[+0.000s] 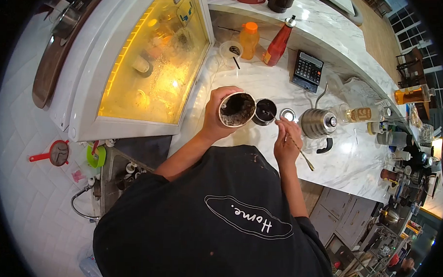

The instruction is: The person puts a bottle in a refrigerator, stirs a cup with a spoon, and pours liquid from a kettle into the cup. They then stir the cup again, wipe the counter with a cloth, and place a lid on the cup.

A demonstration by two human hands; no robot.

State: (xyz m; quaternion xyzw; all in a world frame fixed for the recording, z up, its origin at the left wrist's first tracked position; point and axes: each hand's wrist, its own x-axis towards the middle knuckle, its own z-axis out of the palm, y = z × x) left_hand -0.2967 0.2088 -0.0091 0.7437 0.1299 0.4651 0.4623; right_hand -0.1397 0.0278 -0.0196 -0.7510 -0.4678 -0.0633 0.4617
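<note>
"What is nearest?"
"A black shirt (204, 211), then both hands. The left hand (214, 119) is wrapped round a paper cup (237, 107); the right hand (287, 141) pinches a long thin spoon (301, 152) between its fingers."

"And around them?"
"A dark cup (265, 109) is just beside the paper cup, whose rim comes close to it in the view. A small round metal piece (287, 114) is next, then a steel kettle (317, 123), near the right hand. A glass-doored fridge (158, 63) walls off the left side. Beyond, on the marble counter (347, 165), are a clear plastic cup (230, 52), an orange bottle (249, 42), a red bottle (278, 43) and a calculator (307, 70). A clear bottle (364, 114) with a brown label is past the kettle."

"Counted?"
"One spoon, one kettle, one calculator; three cups: paper, dark and clear plastic; three bottles: orange, red and labelled clear. The crowded far right is too small to count."

"Which way do the held things point?"
"The paper cup's mouth faces up toward the camera, showing dark residue inside. The spoon's long axis slants from the dark cup, where its hidden end goes, back toward the person's right."
</note>
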